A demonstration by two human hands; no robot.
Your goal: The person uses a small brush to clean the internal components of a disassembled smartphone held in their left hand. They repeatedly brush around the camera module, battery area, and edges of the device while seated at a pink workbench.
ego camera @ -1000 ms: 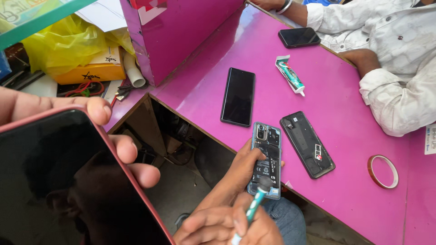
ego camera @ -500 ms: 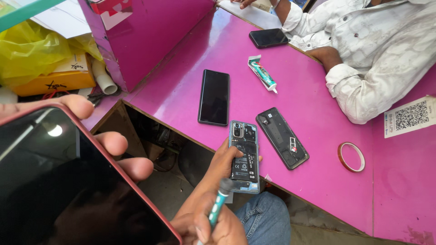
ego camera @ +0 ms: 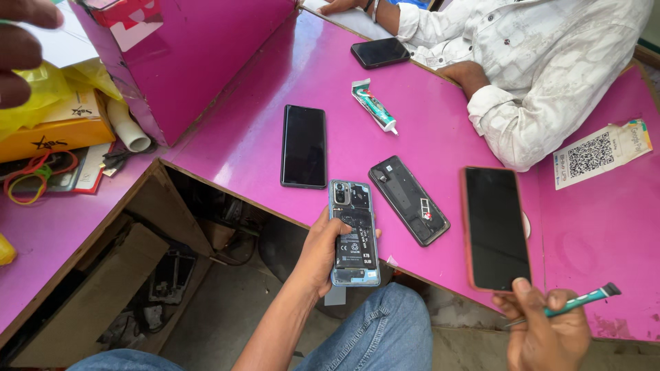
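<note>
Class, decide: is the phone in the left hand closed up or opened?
Opened: the phone shows bare internals, and a black back cover lies beside it.

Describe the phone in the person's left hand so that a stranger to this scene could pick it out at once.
Start at the pink table and go to its near edge, where the left hand holds up an opened phone. Unlike the plain black phones beside it, its back cover is off, showing the battery and internal parts.

Your left hand [ego camera: 322, 251] palm-up with forearm reaching forward, fingers curled in a grip, your right hand [ego camera: 546, 330] low, fingers pinched closed.
</note>
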